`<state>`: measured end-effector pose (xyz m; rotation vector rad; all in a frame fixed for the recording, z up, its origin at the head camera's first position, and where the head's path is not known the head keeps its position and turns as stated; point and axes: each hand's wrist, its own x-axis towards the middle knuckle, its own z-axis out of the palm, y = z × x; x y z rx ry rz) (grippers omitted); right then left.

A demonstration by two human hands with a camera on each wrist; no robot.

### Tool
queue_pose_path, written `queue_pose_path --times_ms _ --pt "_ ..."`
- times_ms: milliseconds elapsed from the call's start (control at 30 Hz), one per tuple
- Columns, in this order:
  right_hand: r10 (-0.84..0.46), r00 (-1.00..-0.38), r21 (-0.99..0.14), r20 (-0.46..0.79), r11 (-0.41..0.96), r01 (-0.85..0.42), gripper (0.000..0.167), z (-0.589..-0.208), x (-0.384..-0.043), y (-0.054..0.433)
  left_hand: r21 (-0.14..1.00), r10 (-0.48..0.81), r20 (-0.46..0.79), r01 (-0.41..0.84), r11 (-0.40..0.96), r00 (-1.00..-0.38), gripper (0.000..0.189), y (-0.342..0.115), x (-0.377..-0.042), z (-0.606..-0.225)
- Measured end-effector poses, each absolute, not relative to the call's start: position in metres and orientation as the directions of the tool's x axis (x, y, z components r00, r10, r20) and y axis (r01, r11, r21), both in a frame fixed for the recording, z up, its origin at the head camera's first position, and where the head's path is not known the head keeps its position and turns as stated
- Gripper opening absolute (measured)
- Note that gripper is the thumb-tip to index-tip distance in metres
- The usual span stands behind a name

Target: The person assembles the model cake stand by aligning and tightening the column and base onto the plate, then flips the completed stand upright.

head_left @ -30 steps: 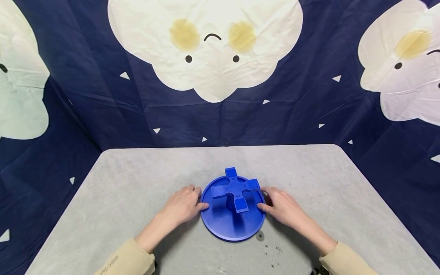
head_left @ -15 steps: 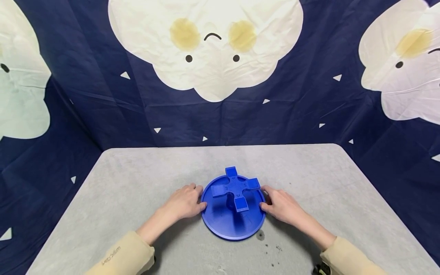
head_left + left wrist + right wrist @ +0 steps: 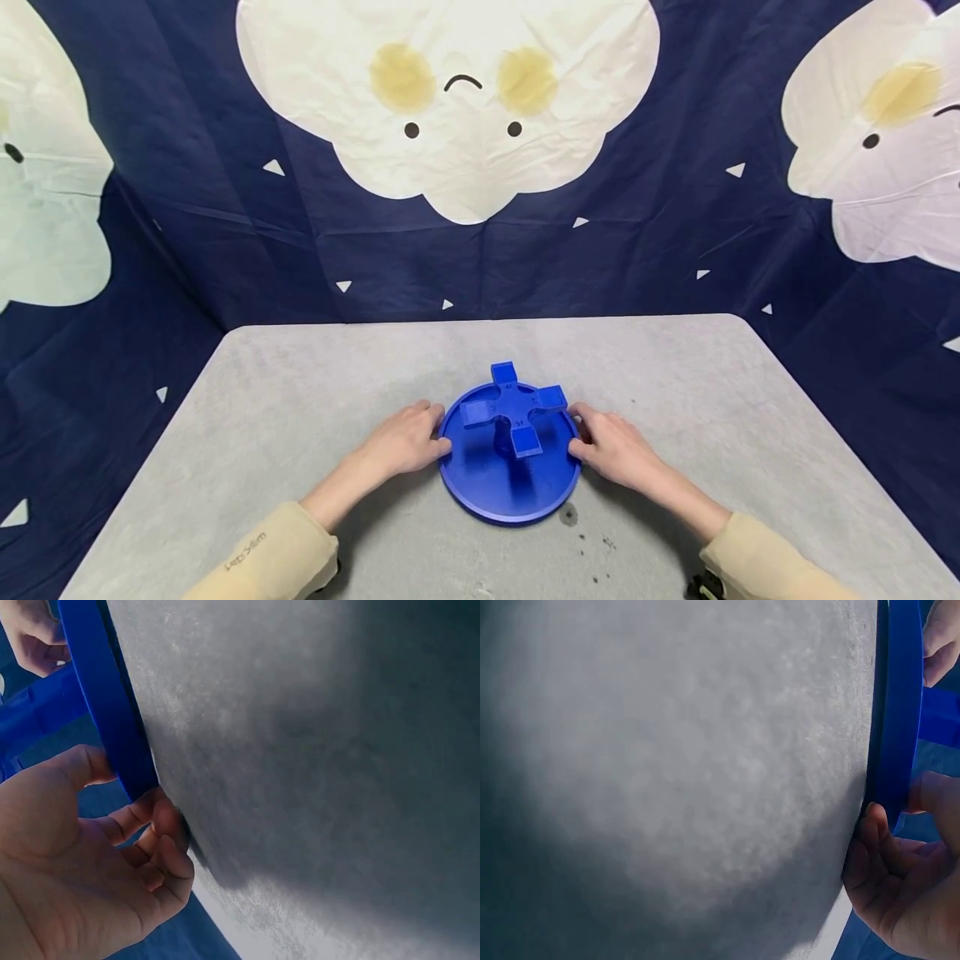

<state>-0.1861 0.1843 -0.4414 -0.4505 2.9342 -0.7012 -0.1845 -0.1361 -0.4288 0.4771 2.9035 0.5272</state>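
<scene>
A blue round stand [image 3: 487,492] has a shallow raised rim and a central post topped by a four-armed cross piece [image 3: 514,410] with small markings. On the stand's left side my left hand [image 3: 401,440] pinches the rim, thumb over the edge. My right hand [image 3: 615,446] grips the opposite side the same way. In the left wrist view, the rim [image 3: 105,697] lies between the thumb and curled fingers of the left hand [image 3: 97,855]. The right wrist view has the rim [image 3: 900,712] between the right thumb and fingers, right at the tabletop.
The grey table [image 3: 322,367] has rounded far corners and a few dark spots [image 3: 568,514] near the stand's front right. Dark blue cloth [image 3: 480,267] printed with pale clouds hangs behind the table and at both sides. Beige sleeves [image 3: 273,550] cover the forearms.
Both thumbs have slid slightly outward toward the rim. The cross piece sits a touch higher in the head view; the stand has otherwise barely moved.
</scene>
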Motion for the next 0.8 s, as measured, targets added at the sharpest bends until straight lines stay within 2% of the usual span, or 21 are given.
queue_pose_path --times_ms 533,667,800 --pt "-0.325 -0.945 -0.487 0.041 0.819 -0.303 0.042 -0.423 -0.194 0.189 0.497 0.293 -0.141 0.189 0.847 -0.946 0.017 -0.133 -0.189 -0.411" --pt "-0.326 -0.945 -0.599 0.038 0.749 -0.282 0.042 -0.419 -0.197 0.19 0.51 0.257 -0.09 0.178 0.842 -0.962 0.017 -0.133 -0.192 -0.405" --pt "-0.306 -0.952 -0.764 -0.018 0.618 -0.184 0.047 -0.416 -0.202 0.194 0.545 0.222 -0.07 0.149 0.825 -0.973 0.015 -0.134 -0.197 -0.403"
